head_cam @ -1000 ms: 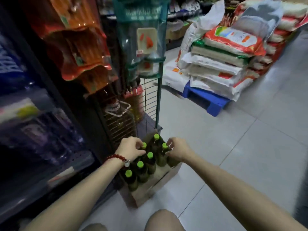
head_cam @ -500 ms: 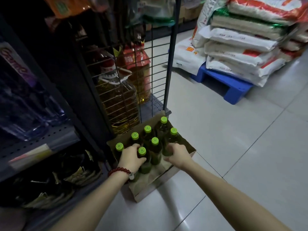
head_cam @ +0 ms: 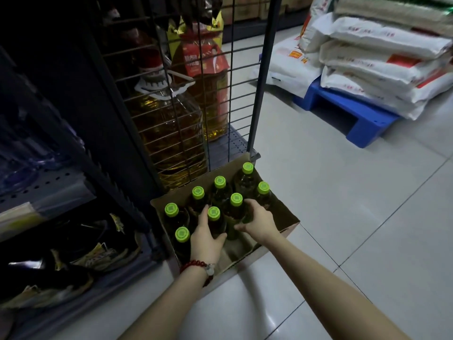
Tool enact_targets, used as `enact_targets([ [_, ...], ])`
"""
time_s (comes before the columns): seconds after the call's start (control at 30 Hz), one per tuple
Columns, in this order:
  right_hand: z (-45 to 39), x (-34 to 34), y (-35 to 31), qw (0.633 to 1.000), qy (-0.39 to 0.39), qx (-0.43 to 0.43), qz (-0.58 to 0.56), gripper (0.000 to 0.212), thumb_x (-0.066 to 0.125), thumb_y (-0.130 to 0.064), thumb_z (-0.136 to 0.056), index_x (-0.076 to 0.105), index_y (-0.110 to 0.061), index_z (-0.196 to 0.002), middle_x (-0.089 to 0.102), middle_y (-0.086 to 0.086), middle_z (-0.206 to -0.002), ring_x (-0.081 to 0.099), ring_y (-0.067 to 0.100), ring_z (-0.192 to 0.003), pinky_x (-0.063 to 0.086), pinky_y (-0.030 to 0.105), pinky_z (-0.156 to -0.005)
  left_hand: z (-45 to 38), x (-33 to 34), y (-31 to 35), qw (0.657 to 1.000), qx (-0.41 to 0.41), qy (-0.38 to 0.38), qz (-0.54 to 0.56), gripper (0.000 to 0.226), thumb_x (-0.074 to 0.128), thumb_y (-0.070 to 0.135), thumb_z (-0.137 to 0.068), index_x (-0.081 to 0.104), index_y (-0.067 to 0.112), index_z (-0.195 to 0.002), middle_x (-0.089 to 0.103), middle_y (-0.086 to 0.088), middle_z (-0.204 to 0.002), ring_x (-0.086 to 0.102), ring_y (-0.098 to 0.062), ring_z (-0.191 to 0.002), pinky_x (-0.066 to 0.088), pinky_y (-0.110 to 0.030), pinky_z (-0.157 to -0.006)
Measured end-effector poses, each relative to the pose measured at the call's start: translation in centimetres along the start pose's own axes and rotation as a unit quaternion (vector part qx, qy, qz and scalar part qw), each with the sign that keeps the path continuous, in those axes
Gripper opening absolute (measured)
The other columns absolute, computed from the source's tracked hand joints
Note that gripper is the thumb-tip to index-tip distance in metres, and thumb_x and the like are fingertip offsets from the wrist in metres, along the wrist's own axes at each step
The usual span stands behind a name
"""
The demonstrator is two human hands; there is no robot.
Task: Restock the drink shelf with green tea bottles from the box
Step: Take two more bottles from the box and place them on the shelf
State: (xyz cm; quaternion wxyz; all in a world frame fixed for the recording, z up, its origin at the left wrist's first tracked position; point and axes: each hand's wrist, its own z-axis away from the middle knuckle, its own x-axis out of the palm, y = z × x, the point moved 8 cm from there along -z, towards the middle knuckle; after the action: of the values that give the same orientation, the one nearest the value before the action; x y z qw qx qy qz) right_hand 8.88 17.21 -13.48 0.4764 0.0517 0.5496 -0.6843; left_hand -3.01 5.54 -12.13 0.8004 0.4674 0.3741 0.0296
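Note:
An open cardboard box sits on the floor against the shelf unit and holds several dark green tea bottles with bright green caps. My left hand is wrapped around the body of one bottle near the front of the box. My right hand is closed on the bottle just to its right. Another bottle stands at the box's near left corner, beside my left wrist with its red bead bracelet. Both gripped bottles stand upright among the others.
A wire rack with large cooking oil jugs rises directly behind the box. Dark shelves with packets run along the left. Stacked rice sacks rest on a blue pallet at the far right, across grey tiled floor.
The view has tilted down and closer to the box. Both hands slid from the far bottles toward the nearer ones and closed around two of them.

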Motion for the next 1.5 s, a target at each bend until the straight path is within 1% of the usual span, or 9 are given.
enact_targets([
  [0.13,-1.1,0.5,0.0,1.000,0.002,-0.003,-0.021,0.083,0.081,-0.016,-0.072,0.037,-0.021,-0.142,0.051,0.006,-0.140,0.042,0.026,-0.134,0.035,0.035,-0.109,-0.9,0.3,-0.4,0.999,0.027,0.016,0.029,0.079,0.072,0.008,-0.076,0.031,0.023,-0.142,0.040,-0.003,-0.146,0.038,-0.021,-0.135,0.032,-0.031,-0.110],
  [0.27,-1.8,0.8,-0.1,0.998,0.024,-0.014,-0.048,0.078,0.081,-0.013,-0.071,0.042,-0.021,-0.138,0.054,0.006,-0.137,0.044,0.025,-0.133,0.036,0.035,-0.108,-1.3,0.8,-0.5,0.997,0.049,0.045,0.041,0.074,0.073,0.005,-0.074,0.037,0.023,-0.136,0.038,0.000,-0.145,0.038,-0.019,-0.133,0.032,-0.025,-0.103],
  [0.4,-2.3,1.1,0.0,0.998,0.017,-0.025,-0.051,0.082,0.082,-0.009,-0.069,0.040,-0.023,-0.139,0.052,0.004,-0.139,0.040,0.025,-0.135,0.034,0.038,-0.110,-1.7,1.5,-0.7,0.995,0.044,0.075,0.055,0.069,0.074,0.001,-0.071,0.044,0.021,-0.130,0.036,-0.001,-0.143,0.040,-0.020,-0.132,0.029,-0.021,-0.100],
  [0.7,-3.2,1.5,0.2,0.998,-0.017,-0.049,-0.038,0.084,0.083,-0.001,-0.062,0.042,-0.022,-0.133,0.054,0.002,-0.134,0.043,0.023,-0.131,0.036,0.036,-0.108,-2.3,2.2,-1.5,0.997,0.051,0.052,0.028,0.076,0.083,0.004,-0.061,0.049,0.023,-0.126,0.042,0.001,-0.138,0.044,-0.017,-0.127,0.026,-0.016,-0.101],
  [1.0,-3.1,0.8,-0.1,0.996,0.008,-0.067,-0.050,0.080,0.086,-0.007,-0.058,0.049,-0.022,-0.126,0.059,-0.001,-0.126,0.045,0.024,-0.129,0.035,0.043,-0.112,-2.7,1.8,-1.5,0.998,0.046,0.042,0.026,0.075,0.082,0.005,-0.063,0.048,0.021,-0.128,0.045,0.000,-0.137,0.044,-0.017,-0.128,0.026,-0.018,-0.101],
  [1.27,-1.3,-1.1,-1.3,0.996,-0.006,-0.048,-0.078,0.081,0.088,-0.008,-0.052,0.053,-0.029,-0.122,0.063,-0.009,-0.114,0.052,0.019,-0.120,0.039,0.035,-0.105,-1.9,-0.2,0.3,0.996,0.072,0.039,0.033,0.075,0.085,0.012,-0.057,0.052,0.022,-0.124,0.056,-0.001,-0.126,0.051,-0.018,-0.119,0.034,-0.021,-0.099],
  [1.37,-0.2,-2.6,-2.4,0.992,-0.005,-0.045,-0.114,0.079,0.089,-0.007,-0.049,0.057,-0.029,-0.118,0.067,-0.005,-0.111,0.059,0.021,-0.112,0.048,0.048,-0.100,-1.7,-1.4,2.0,0.995,0.082,0.036,0.032,0.076,0.085,0.016,-0.058,0.051,0.020,-0.126,0.054,-0.002,-0.128,0.049,-0.019,-0.121,0.033,-0.022,-0.099],
  [1.43,0.5,-3.7,-3.5,0.990,0.000,-0.046,-0.136,0.080,0.090,-0.006,-0.047,0.058,-0.026,-0.118,0.068,0.001,-0.111,0.062,0.024,-0.109,0.050,0.048,-0.097,-1.5,-2.8,3.5,0.994,0.091,0.039,0.049,0.076,0.084,0.017,-0.059,0.051,0.020,-0.127,0.052,-0.004,-0.130,0.048,-0.021,-0.123,0.034,-0.024,-0.101],
  [1.5,1.3,-4.8,-4.8,0.988,0.003,-0.051,-0.146,0.081,0.090,-0.007,-0.047,0.059,-0.021,-0.121,0.069,0.003,-0.110,0.064,0.025,-0.107,0.052,0.043,-0.095,-1.3,-4.5,5.1,0.992,0.109,0.031,0.057,0.076,0.084,0.018,-0.058,0.051,0.023,-0.127,0.054,-0.001,-0.129,0.049,-0.019,-0.122,0.038,-0.029,-0.105],
])
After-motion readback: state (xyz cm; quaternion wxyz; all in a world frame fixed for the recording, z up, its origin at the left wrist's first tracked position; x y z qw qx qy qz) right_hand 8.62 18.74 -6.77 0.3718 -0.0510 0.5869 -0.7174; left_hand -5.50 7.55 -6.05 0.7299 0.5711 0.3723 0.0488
